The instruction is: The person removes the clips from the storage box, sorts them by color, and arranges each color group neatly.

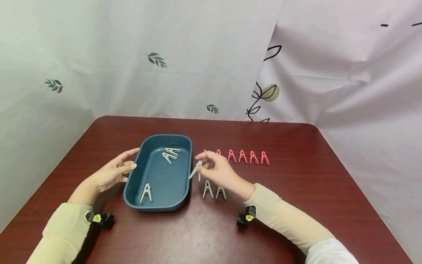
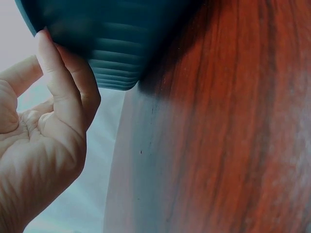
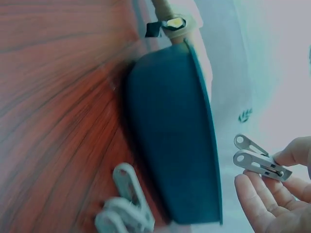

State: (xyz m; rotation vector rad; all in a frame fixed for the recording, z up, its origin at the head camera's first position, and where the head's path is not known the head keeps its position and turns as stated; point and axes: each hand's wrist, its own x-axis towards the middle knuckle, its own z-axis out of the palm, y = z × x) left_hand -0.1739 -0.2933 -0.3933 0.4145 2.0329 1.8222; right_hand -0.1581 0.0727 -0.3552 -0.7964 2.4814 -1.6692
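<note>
My right hand point(image 1: 219, 173) pinches a pale grey clothespin point(image 3: 262, 165) between thumb and fingers, just beyond the right rim of a blue tray point(image 1: 158, 209). In the head view the held clothespin point(image 1: 195, 170) slants down to the left, partly hidden by fingers. My left hand point(image 1: 110, 174) holds the tray's left edge, thumb at the rim and fingertips against the outer wall. Two grey clothespins point(image 1: 169, 157) lie close together at the tray's far end, and one point(image 1: 146, 193) lies near its front left. Two more grey clothespins point(image 1: 207, 189) lie on the table below my right hand.
Behind my right hand runs a row of several pink-red clothespins point(image 1: 242, 157), its left ones partly covered by the hand. Everything stands on a dark red-brown wooden table point(image 1: 296, 190). A pale curtain with leaf prints point(image 1: 204, 55) hangs past the far edge.
</note>
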